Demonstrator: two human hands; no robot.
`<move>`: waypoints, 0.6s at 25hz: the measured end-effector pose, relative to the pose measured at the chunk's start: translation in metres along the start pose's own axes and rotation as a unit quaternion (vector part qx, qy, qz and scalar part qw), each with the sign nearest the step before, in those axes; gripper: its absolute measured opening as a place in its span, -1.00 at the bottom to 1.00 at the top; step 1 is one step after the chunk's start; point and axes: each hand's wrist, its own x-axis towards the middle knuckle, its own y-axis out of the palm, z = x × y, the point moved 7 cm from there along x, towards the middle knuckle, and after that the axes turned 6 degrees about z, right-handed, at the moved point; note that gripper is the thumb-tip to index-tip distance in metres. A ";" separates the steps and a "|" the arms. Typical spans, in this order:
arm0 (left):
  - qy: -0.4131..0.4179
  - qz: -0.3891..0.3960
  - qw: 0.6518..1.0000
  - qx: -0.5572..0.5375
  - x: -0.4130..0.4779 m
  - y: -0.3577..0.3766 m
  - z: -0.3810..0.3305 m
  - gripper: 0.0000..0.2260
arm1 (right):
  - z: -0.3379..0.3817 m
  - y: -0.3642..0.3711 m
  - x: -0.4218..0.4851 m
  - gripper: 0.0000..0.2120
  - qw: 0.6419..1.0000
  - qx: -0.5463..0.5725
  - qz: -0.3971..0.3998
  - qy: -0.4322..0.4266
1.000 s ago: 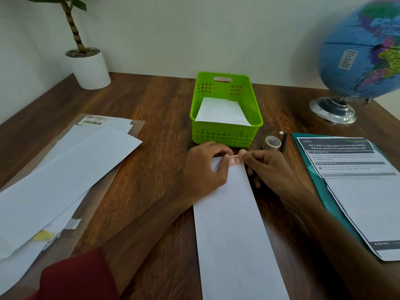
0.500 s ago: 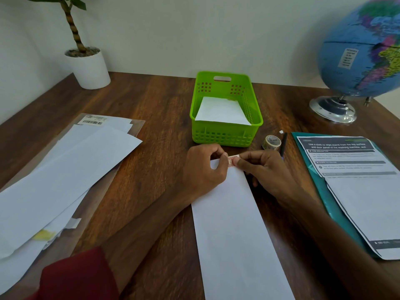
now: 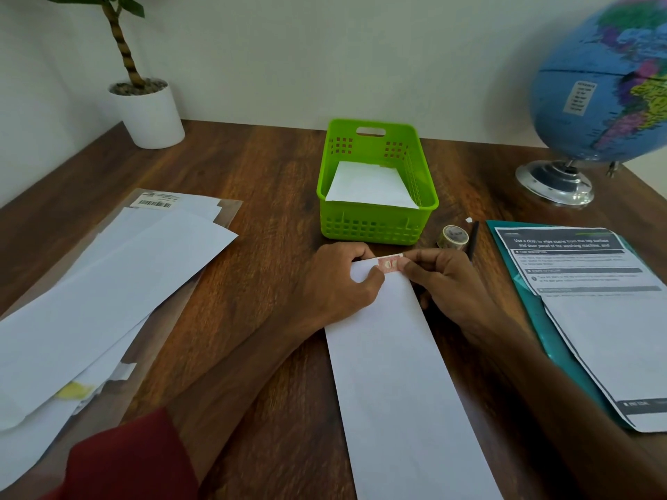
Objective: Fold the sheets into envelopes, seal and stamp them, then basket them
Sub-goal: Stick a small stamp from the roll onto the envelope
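Note:
A long white folded envelope (image 3: 400, 373) lies lengthwise on the wooden desk in front of me. A small reddish stamp (image 3: 389, 264) sits at its far end. My left hand (image 3: 339, 283) pinches the stamp's left edge with curled fingers resting on the paper. My right hand (image 3: 451, 283) pinches the stamp's right edge. Just beyond stands a green basket (image 3: 375, 225) with a white folded envelope (image 3: 368, 185) inside. A pile of white sheets (image 3: 101, 301) lies at the left.
A tape roll (image 3: 454, 237) and a black pen (image 3: 472, 240) lie right of the basket. A printed sheet (image 3: 592, 312) on a teal folder (image 3: 534, 319) is at the right, a globe (image 3: 606, 95) behind it. A potted plant (image 3: 148, 110) stands far left.
The stamp was pinched together between both hands half a second ago; now it is spread flat on the envelope's far end, with my right hand shifted slightly right.

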 end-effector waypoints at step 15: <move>0.012 -0.004 1.000 0.004 0.000 0.000 0.001 -0.79 | 0.012 0.006 -0.005 -0.85 0.999 -0.009 0.028 -0.034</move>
